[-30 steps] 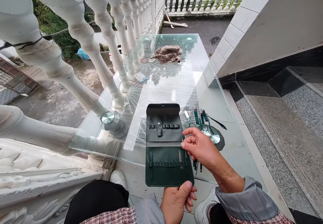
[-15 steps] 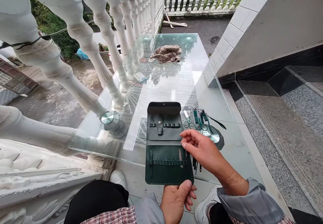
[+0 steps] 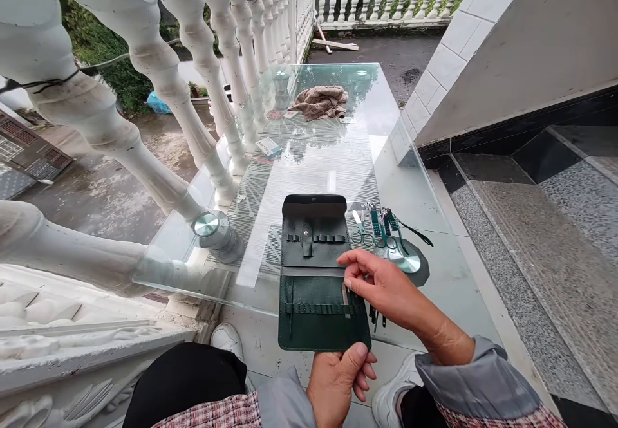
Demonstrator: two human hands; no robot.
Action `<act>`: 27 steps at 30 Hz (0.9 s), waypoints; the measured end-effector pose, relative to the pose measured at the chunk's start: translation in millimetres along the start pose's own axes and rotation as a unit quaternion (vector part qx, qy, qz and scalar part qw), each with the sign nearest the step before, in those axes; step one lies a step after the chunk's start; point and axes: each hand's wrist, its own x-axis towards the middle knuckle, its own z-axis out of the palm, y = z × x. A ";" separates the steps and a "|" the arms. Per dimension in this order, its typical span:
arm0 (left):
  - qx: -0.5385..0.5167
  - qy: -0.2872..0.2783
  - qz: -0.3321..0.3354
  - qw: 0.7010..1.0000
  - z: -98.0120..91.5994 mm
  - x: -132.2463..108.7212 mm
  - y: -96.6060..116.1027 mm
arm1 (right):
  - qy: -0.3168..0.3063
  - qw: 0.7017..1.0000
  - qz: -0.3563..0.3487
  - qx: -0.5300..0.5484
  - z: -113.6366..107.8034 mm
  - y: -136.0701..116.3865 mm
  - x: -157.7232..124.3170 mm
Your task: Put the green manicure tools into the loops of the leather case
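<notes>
A dark green manicure case (image 3: 316, 267) lies unfolded on a glass table (image 3: 318, 158), its near edge hanging over the table's front. My left hand (image 3: 340, 376) pinches the case's near right corner with thumb on top. My right hand (image 3: 381, 286) hovers over the case's right side, fingers pinched on a thin metal tool (image 3: 346, 296) standing in the elastic loops. A few more thin tools stick out under that hand at the case's right edge. Several green-handled tools and scissors (image 3: 381, 232) lie on the glass just right of the case.
A white balustrade (image 3: 203, 74) runs along the table's left side. A crumpled brown cloth (image 3: 321, 102) lies at the far end, a small box (image 3: 269, 147) on the left. A round metal table fitting (image 3: 207, 225) sits near left, another near the tools (image 3: 407, 262). A tiled wall rises right.
My right hand has moved left from the case's right edge to over its loops and pinched the thin tool there. My left hand kept its hold on the corner.
</notes>
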 end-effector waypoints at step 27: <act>-0.014 0.031 -0.034 0.999 2.0 -2.6 8.7 | 0.288 0.953 0.042 -0.084 -49.1 26.0 -26.9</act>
